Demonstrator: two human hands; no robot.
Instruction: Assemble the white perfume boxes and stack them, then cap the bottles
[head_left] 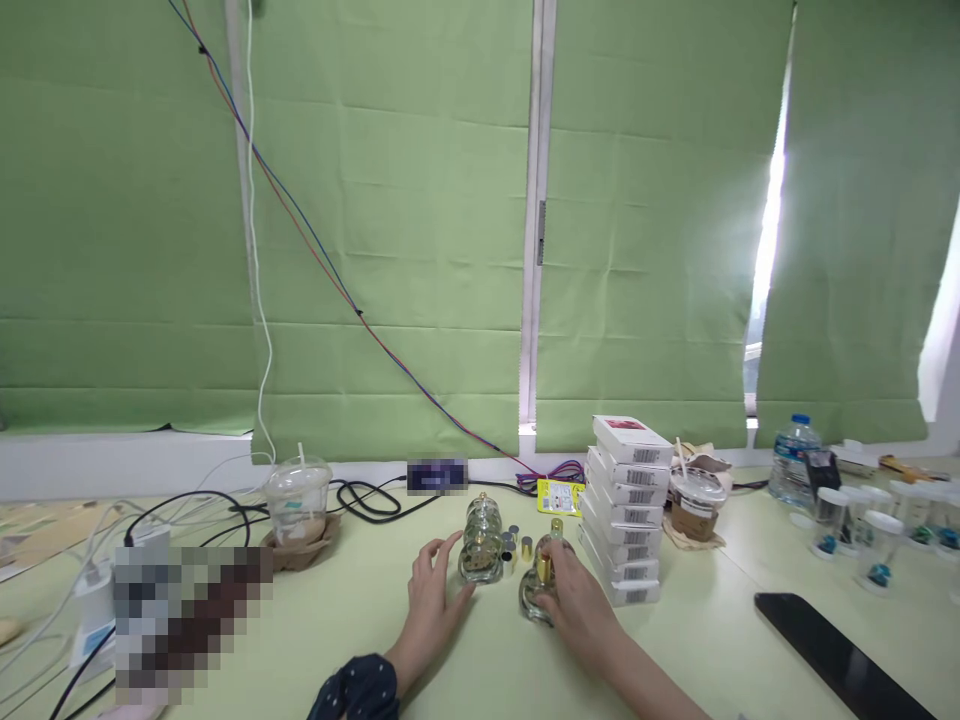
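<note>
**Glass bottles steadied on a crowded tabletop**

Hands meet at the near middle of the pale green tabletop (360, 620), each at its own small glass bottle. The right hand (577, 605) has its fingers wrapped closed around the bottle with the gold neck (541, 580), which stands on the surface at about five o'clock from its twin; the grip sits low on the body, seemingly to keep the glass from sliding or tipping. The left hand (433, 592) lies loosely open, fingers curved, at nine o'clock of the second glass bottle (481, 540). Its fingertips come right up to the base; whether they actually touch cannot be told. That bottle stands upright on its own.

Between the two bottles sits a small cluster of metal caps (516, 545), silver and gold, within easy reach of either hand.

At three o'clock from the right hand rises a stack of white boxes (626, 510) with barcode labels, piled slightly askew. Just beyond it stands a lidded coffee cup (694, 505), and farther right a water bottle (793, 460) and a row of small clear jars (877, 550). At ten o'clock from the left hand sits a clear plastic cup (298, 500) with a straw, amid black and white cables (195, 510). A dark phone (840, 655) lies flat at the near right.
</note>
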